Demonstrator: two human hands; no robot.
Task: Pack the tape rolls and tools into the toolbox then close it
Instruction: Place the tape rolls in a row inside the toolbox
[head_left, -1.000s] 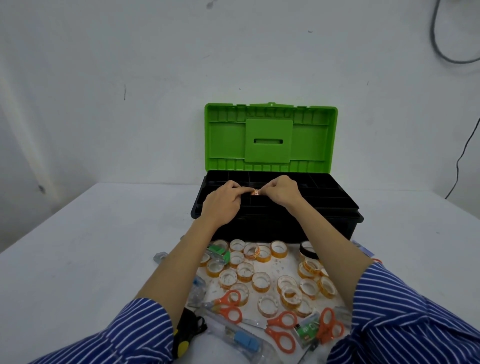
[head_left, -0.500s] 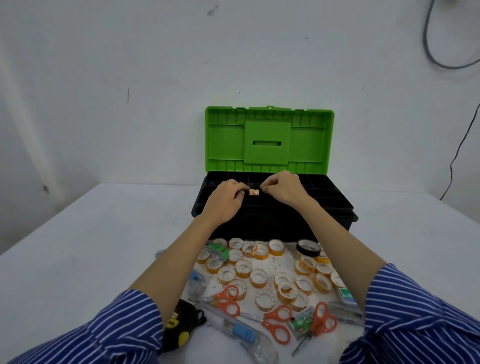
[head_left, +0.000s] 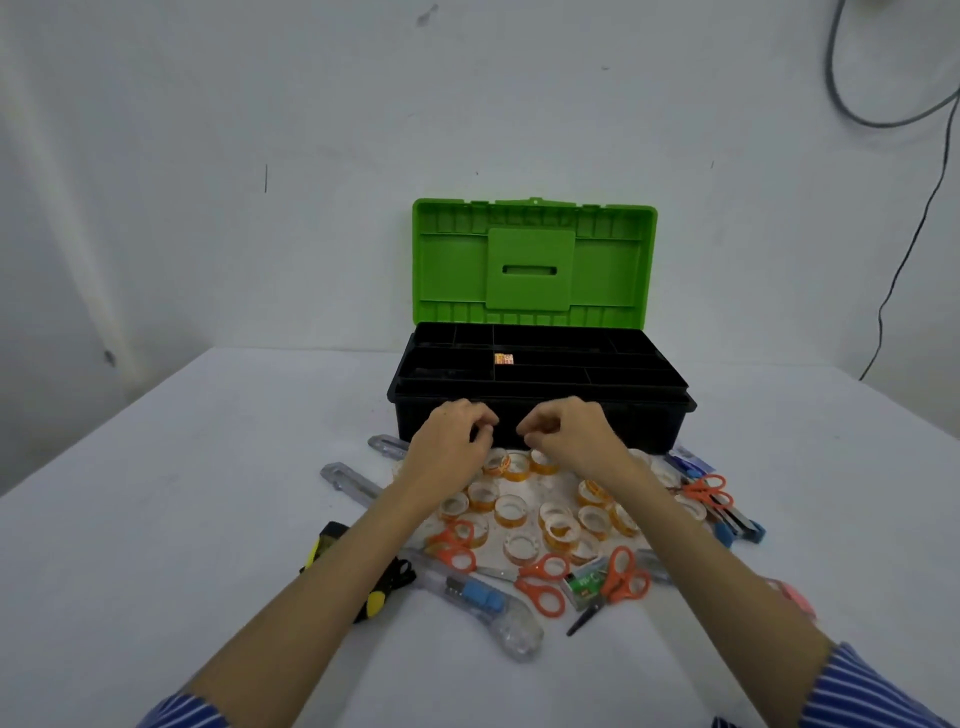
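Left hand (head_left: 453, 441) in front of the toolbox (head_left: 540, 415), fingers curled, holding nothing. Right hand (head_left: 569, 434) beside it, fingers likewise curled and empty. Both hover over the tape rolls (head_left: 524, 506) on the table (head_left: 156, 519). One roll (head_left: 503, 358) sits in a middle tray compartment; green lid (head_left: 534, 262) upright. Scissors (head_left: 540, 582) nearest the camera.

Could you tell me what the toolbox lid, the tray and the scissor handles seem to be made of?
Lid: green moulded plastic, judging by its ribs and even, slightly glossy colour.
Tray: black plastic, matt, with thin moulded dividers.
Scissor handles: orange plastic, smooth loops; the blades look like metal, though they are small here.
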